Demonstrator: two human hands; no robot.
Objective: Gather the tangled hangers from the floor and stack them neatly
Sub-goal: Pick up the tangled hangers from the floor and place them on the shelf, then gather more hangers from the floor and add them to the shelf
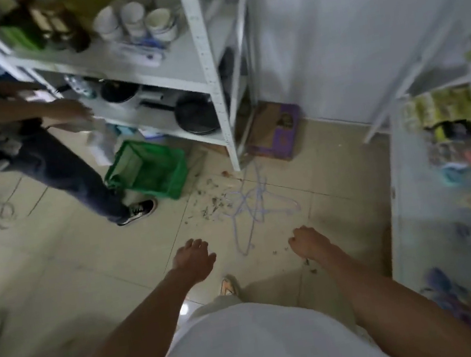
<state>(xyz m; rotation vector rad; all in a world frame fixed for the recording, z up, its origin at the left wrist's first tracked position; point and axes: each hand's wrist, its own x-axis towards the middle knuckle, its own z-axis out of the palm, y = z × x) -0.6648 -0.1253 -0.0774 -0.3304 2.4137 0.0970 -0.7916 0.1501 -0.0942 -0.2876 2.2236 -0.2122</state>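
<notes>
Head view: the tangled hangers (255, 206), thin pale-blue wire, lie in a knot on the tiled floor (72, 263) just near of the white shelf rack's (207, 60) leg, with debris (213, 203) scattered to their left. The left hand (193, 261) and right hand (308, 244) hover above the near end, both empty; left fingers loose, right loosely curled. Best to bend low, lift the knot whole, then separate hooks one at a time. A green basket (147, 170) sits farther left.

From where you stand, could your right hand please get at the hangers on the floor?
Probably yes: the right hand hangs empty just short of the hangers, with only bare floor and scattered debris between; you would likely need to bend down.
</notes>
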